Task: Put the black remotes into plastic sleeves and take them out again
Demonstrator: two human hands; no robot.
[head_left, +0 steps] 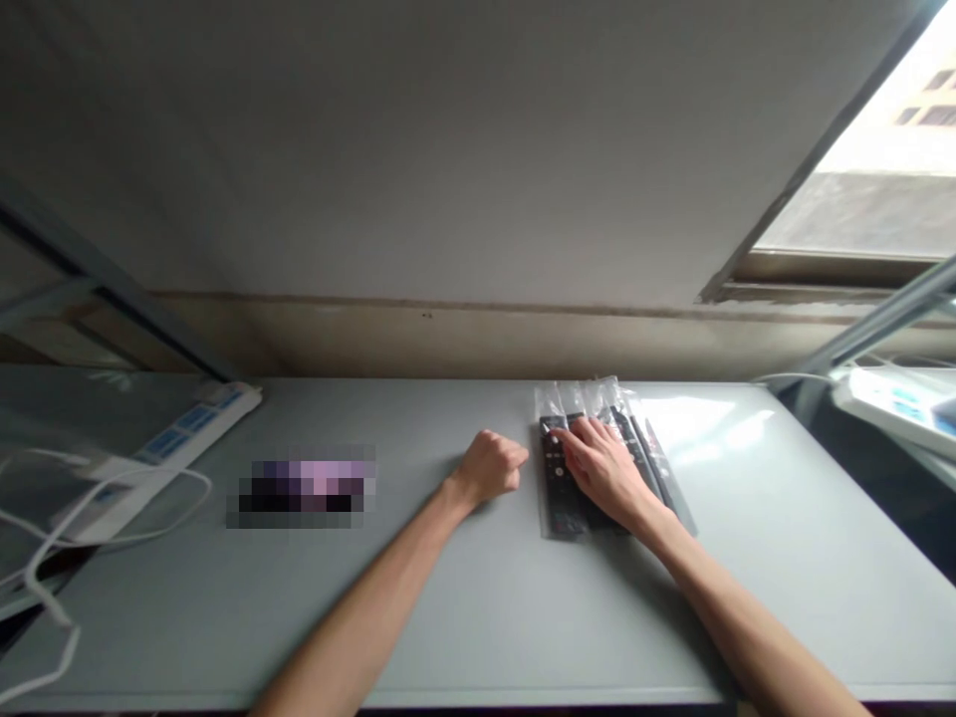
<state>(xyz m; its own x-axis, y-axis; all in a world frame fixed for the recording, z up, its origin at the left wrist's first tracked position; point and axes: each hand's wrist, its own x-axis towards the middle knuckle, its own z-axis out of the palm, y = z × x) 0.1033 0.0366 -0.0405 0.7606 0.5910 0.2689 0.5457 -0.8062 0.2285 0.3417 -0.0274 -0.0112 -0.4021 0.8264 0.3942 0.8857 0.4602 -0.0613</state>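
Observation:
Several black remote controls in clear plastic bags lie side by side on the grey table, right of centre. My right hand rests on top of them with its fingers spread, covering the middle ones in part. To the left of the bags, my left hand is curled into a fist over the table, apart from the remotes. Its fingers are folded in, and whether anything is inside them is hidden.
A pixelated purple and black object lies on the table's left part. A white power strip with white cables is at the far left. Another white strip sits at the right by a metal frame. A wall stands behind.

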